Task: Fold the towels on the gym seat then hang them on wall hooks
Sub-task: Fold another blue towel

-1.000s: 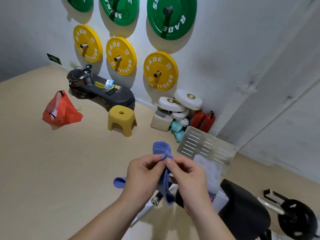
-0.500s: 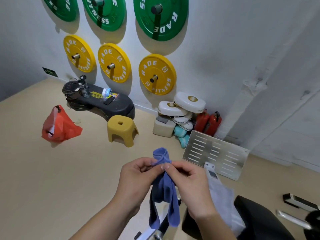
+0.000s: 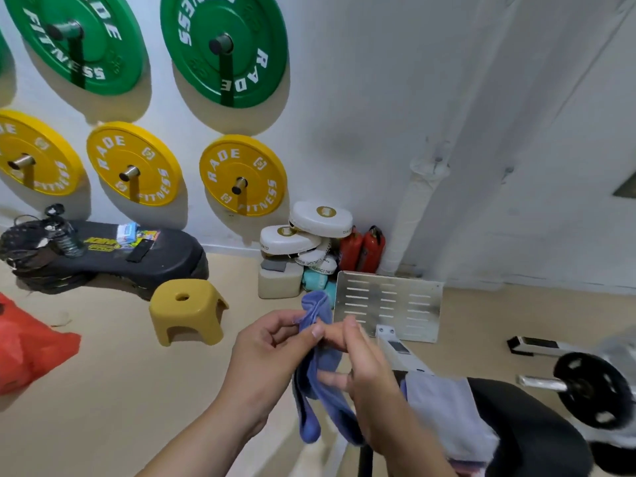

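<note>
**Fig.** Your left hand [image 3: 275,352], palm turned inward, pinches the top fold of the blue towel [image 3: 309,414]. The towel hangs in the air between both hands, clear of the bench. It is soft, light and limp, so it is best held at the fold or corners. Your right hand [image 3: 370,376] grips its middle, with the fingers curled and blurred. A pale towel [image 3: 444,418] lies on the black bench [image 3: 530,438].

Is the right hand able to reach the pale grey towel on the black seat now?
Probably yes: the pale grey towel lies uncovered right beside the right hand, though that hand holds the blue towel.
</note>
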Tool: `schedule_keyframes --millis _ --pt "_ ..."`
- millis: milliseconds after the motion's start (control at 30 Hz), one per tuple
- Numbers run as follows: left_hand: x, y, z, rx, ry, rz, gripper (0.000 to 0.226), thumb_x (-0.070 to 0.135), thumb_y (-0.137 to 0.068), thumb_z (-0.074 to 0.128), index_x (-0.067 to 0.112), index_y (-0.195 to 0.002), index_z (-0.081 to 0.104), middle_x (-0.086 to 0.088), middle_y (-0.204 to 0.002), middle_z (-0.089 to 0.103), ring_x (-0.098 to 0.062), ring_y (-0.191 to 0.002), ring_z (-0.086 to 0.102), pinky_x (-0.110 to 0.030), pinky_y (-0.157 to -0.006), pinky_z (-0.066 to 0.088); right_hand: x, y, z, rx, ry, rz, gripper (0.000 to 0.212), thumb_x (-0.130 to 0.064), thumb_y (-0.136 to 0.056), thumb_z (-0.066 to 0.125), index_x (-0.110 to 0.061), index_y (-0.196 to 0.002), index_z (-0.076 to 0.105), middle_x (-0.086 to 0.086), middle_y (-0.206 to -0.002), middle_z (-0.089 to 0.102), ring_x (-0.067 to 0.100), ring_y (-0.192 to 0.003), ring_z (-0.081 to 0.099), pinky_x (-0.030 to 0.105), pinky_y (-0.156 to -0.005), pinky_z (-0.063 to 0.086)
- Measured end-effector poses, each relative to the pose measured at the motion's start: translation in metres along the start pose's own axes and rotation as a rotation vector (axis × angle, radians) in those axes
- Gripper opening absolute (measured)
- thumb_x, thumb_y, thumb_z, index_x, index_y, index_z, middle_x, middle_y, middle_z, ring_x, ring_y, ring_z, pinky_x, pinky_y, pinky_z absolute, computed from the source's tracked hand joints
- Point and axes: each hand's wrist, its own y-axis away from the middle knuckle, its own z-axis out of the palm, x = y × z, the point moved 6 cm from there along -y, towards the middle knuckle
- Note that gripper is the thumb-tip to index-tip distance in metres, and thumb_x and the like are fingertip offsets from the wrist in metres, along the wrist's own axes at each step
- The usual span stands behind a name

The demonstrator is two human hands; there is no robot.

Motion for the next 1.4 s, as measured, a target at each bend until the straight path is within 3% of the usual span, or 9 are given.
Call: schedule_keyframes --millis 133,233,400,600,733,833,967,1200,1400 --pt "0.020 -0.023 -0.032 -0.142 -0.097 0.097 0.013 0.008 -0.098 0.066 0.013 -0.103 0.077 -0.007 -0.094 0.082 -0.022 -0.093 0.078 -0.031 -0.084 0.059 -0.016 0.001 0.028 -0.012 -0.115 -0.031 0.030 -0.039 -0.091 0.070 -0.018 -0.110 0.080 0.004 -0.115 0.069 0.013 -0.103 0.069 0.053 -0.090 0.061" --pt "0.038 -0.025 -0.045 -0.252 -0.232 0.167 0.018 0.010 -0.102 0.060 0.017 -0.103 0.076 -0.001 -0.096 0.082 -0.012 -0.093 0.076 -0.023 -0.082 0.056 -0.034 0.000 0.035 0.098 0.291 -0.296 0.027 -0.015 -0.093 0.071 -0.036 -0.109 0.076 -0.005 -0.112 0.064 0.009 -0.101 0.067 0.042 -0.092 0.060" --pt "0.074 -0.018 -0.055 -0.533 -0.362 0.292 0.017 0.012 -0.104 0.057 0.013 -0.105 0.074 -0.007 -0.100 0.079 -0.015 -0.093 0.072 -0.030 -0.086 0.055 -0.083 0.012 0.054 0.113 0.881 -0.627 0.062 -0.042 -0.081 0.077 -0.036 -0.139 0.056 -0.020 -0.135 0.054 0.000 -0.132 0.046 0.017 -0.109 0.038" --pt "0.088 -0.017 -0.064 -0.509 -0.210 0.318 0.017 0.012 -0.098 0.068 0.022 -0.111 0.074 -0.002 -0.100 0.079 -0.009 -0.091 0.073 -0.021 -0.078 0.057 -0.116 0.012 0.069 0.014 1.158 -0.525 0.036 -0.056 -0.090 0.055 -0.023 -0.094 0.069 -0.004 -0.079 0.071 0.013 -0.075 0.065 0.046 -0.070 0.055" --pt "0.038 -0.023 -0.065 -0.756 -0.413 0.122 0.038 0.022 -0.083 0.086 0.023 -0.118 0.072 -0.012 -0.112 0.077 -0.033 -0.100 0.073 -0.044 -0.090 0.061 -0.136 0.010 0.059 0.072 1.087 -0.574 0.027 -0.045 -0.098 0.056 -0.022 -0.086 0.062 -0.004 -0.074 0.065 0.012 -0.072 0.061 0.041 -0.069 0.053" --pt "0.004 -0.019 -0.067 -0.843 -0.582 0.071 0.011 0.016 -0.084 0.084 0.018 -0.087 0.074 0.012 -0.080 0.072 -0.006 -0.073 0.066 -0.022 -0.066 0.050 -0.148 -0.001 0.028 0.193 1.047 -0.534 0.026 -0.044 -0.101 0.052 -0.027 -0.081 0.055 -0.009 -0.070 0.059 0.011 -0.070 0.057 0.036 -0.068 0.047" --pt "-0.019 -0.032 -0.078 -0.711 -0.590 0.016 0.009 0.016 -0.085 0.078 0.011 -0.080 0.072 0.009 -0.073 0.063 -0.008 -0.068 0.055 -0.023 -0.065 0.043 -0.144 -0.018 -0.025 0.340 1.069 -0.406 0.037 -0.040 -0.105 0.048 -0.021 -0.073 0.043 -0.006 -0.065 0.050 0.007 -0.064 0.050 0.020 -0.058 0.036" --pt "-0.022 -0.058 -0.107 -0.436 -0.026 -0.183 0.029 0.025 -0.096 0.069 0.014 -0.121 0.075 -0.012 -0.121 0.076 -0.028 -0.114 0.072 -0.047 -0.103 0.054 -0.066 -0.032 -0.088 0.424 0.644 -0.049 0.034 -0.045 -0.104 0.047 -0.017 -0.092 0.063 0.006 -0.092 0.070 0.020 -0.082 0.063 0.033 -0.069 0.046" --pt "-0.040 -0.057 -0.111 0.033 -0.068 -0.267 0.017 0.030 -0.098 0.068 0.017 -0.097 0.078 -0.004 -0.088 0.082 -0.026 -0.086 0.076 -0.035 -0.069 0.058 -0.013 -0.035 -0.055 0.414 0.434 0.012 0.028 -0.043 -0.100 0.057 -0.017 -0.097 0.067 0.012 -0.096 0.074 0.029 -0.090 0.072 0.040 -0.078 0.056"
